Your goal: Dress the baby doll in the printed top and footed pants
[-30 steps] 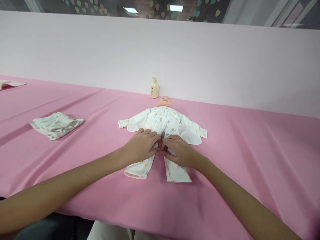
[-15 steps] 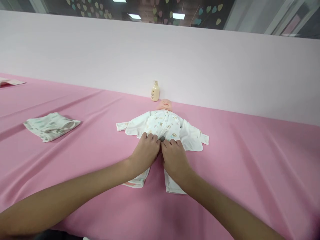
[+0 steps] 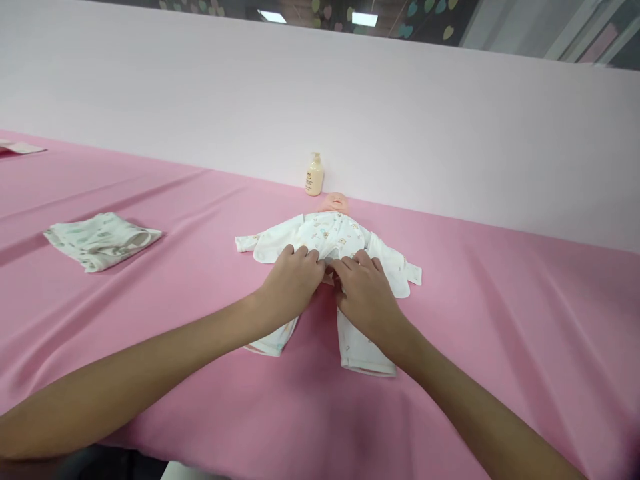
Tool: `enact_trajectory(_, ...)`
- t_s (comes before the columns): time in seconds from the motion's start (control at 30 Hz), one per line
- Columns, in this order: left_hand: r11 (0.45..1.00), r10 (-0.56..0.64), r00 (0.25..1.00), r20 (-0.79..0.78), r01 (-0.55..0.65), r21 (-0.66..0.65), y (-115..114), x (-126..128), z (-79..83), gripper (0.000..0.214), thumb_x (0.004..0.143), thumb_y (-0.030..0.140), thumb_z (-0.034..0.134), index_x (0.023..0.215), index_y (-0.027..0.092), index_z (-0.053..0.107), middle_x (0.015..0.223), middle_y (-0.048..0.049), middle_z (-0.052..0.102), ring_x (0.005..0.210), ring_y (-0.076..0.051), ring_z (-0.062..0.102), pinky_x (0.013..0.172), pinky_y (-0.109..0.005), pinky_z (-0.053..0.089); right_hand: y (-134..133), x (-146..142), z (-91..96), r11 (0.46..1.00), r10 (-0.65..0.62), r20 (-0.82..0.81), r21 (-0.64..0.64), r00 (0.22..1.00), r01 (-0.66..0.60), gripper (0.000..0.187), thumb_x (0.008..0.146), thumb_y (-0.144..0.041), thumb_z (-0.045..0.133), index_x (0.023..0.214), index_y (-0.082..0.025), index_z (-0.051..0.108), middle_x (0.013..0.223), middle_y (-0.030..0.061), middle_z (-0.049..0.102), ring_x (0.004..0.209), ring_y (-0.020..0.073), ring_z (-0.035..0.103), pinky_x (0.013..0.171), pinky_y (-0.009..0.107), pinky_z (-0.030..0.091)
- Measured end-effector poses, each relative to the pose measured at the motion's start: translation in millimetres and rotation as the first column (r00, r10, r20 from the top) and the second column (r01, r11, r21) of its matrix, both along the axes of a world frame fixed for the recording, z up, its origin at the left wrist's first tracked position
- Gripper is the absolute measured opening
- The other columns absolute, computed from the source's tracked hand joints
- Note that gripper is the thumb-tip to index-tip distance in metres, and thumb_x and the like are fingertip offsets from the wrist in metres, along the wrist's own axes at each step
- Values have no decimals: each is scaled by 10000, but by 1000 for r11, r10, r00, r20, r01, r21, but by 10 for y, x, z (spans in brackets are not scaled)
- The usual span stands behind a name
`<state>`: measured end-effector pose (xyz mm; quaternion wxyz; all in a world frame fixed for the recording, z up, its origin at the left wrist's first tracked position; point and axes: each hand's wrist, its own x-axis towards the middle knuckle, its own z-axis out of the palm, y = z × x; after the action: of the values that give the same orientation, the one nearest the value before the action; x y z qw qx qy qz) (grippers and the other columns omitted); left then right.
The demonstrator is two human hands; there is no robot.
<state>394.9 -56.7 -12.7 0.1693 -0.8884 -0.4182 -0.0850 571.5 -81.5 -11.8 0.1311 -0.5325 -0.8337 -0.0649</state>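
Note:
A baby doll (image 3: pixel 336 202) lies on its back in a white printed baby outfit (image 3: pixel 331 231), sleeves spread to both sides and its two legs pointing toward me. My left hand (image 3: pixel 296 279) is closed, fingers curled, on the outfit's cloth at the doll's lower middle. Right beside it, my right hand (image 3: pixel 364 288) pinches the same area with bent fingers. The fingertips nearly meet between the legs and hide the exact bit of cloth they hold. A small grey patch shows just above them.
A cream pump bottle (image 3: pixel 315 176) stands behind the doll's head against the white wall (image 3: pixel 200 93). On the left lies a folded white cloth with green print (image 3: pixel 103 241). Pink cloth (image 3: pixel 500 320) covers the table, and a light pink piece (image 3: pixel 20 147) lies at the far left.
My right hand has shifted slightly right and up, its fingers rearranged, baring more of the right trouser leg. My left hand stays on the cloth. The whole view has tilted down a little.

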Motion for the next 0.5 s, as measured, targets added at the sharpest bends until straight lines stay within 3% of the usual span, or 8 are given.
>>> enact_trajectory(0.13,993,7,1000,4,-7,-117,25,-32,111,117,876,128,644,988,161,646,965,-103,693,906,-275,654,714,-388,390,38,54,-25,1000,-2,-54,-10,999,1,217,828,-25,576,924,-219,570,931,72,698,982,287,552,821,407,382)
enact_trajectory(0.3,973,129,990,52,-116,-201,21,-44,79,414,886,332,708,1220,150,546,1152,-141,656,960,-306,654,754,-416,459,41,33,-171,991,-71,-119,107,990,84,414,766,-58,635,1139,-210,538,1180,119,599,1010,293,520,818,404,435)
enact_trajectory(0.4,935,269,957,112,-232,-267,35,-79,2,608,848,551,729,1248,142,521,1224,-190,619,1046,-361,637,768,-431,485,14,49,-192,975,-203,-201,45,958,216,426,776,-256,751,1100,-220,478,1160,122,565,988,306,529,777,409,463)
enact_trajectory(0.5,876,382,914,141,-309,-370,57,-155,-40,746,811,747,657,1227,138,543,1199,-204,633,1090,-397,630,807,-448,496,-19,135,-172,950,-310,-270,-118,912,288,511,804,-561,757,1022,-251,413,1090,99,590,951,315,577,698,395,462)
